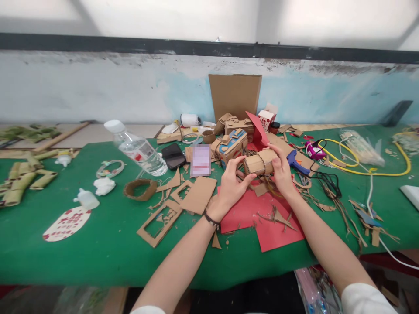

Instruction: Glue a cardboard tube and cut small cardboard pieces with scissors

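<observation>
Bare forearms [178, 264] are extended over green desk [108, 257]. Cardboard roll [262, 162] is grasped by left hand [234, 181] and right hand [280, 173], one per end, held above flat red paper [242, 213]. Cut cardboard [199, 195] is seen left of red paper, bottle [140, 150] farther left, blue tool [298, 165] beyond paper, rightward.
</observation>
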Motion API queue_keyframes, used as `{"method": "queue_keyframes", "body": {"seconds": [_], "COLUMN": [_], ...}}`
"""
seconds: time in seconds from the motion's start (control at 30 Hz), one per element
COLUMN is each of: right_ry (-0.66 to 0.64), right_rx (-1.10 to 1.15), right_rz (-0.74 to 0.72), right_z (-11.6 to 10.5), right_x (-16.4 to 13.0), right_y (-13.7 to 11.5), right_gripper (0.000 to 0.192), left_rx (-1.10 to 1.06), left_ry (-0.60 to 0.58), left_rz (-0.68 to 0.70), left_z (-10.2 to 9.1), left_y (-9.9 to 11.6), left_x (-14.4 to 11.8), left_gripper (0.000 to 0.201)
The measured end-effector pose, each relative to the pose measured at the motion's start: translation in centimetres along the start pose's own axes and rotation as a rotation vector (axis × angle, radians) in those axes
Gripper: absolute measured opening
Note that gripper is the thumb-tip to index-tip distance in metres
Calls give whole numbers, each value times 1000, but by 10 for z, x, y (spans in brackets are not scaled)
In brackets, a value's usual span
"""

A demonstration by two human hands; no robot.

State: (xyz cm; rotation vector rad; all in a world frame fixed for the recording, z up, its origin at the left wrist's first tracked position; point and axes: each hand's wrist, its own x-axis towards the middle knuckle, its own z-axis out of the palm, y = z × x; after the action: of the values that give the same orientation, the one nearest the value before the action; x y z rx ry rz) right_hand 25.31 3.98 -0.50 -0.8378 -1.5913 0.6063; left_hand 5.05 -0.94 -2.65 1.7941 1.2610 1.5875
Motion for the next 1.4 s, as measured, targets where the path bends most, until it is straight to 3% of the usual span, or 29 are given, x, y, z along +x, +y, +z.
{"method": "queue_keyframes", "body": {"seconds": [0.17, 0.43, 0.63, 0.87, 1.0, 1.17, 1.27, 1.4], "right_ry": [-24, -83, -109, -191, -175, -218, -262, -240], "right_rx": [10, 15, -21, -96, -158, -265, -233, -114], "right_rz": [-19, -77, -264, -332, -373, -383, -439, -463], "right_z": [-1, 1, 3, 2, -1, 1, 8, 13], "right_x": [-1, -5, -7, -6, -4, -7, -13, -18], "right_y": [2, 2, -5, -9, -9, -10, -11, -12], "right_gripper": [57, 49, 45, 54, 51, 49, 57, 82], "left_rx": [0, 124, 168, 230, 213, 276, 236, 120], "left_ry": [2, 13, -34, -85, -112, -114, -108, -2], "left_rz": [-5, 209, 286, 270, 252, 343, 348, 207], "left_z": [2, -2, -6, -8, -4, 2, 4, 4], "left_y": [3, 9, 9, 8, 9, 3, 0, 2], "left_x": [-1, 2, 4, 2, 0, -4, -7, -8], "left_gripper": [64, 65, 89, 72, 76, 83, 85, 90]}}
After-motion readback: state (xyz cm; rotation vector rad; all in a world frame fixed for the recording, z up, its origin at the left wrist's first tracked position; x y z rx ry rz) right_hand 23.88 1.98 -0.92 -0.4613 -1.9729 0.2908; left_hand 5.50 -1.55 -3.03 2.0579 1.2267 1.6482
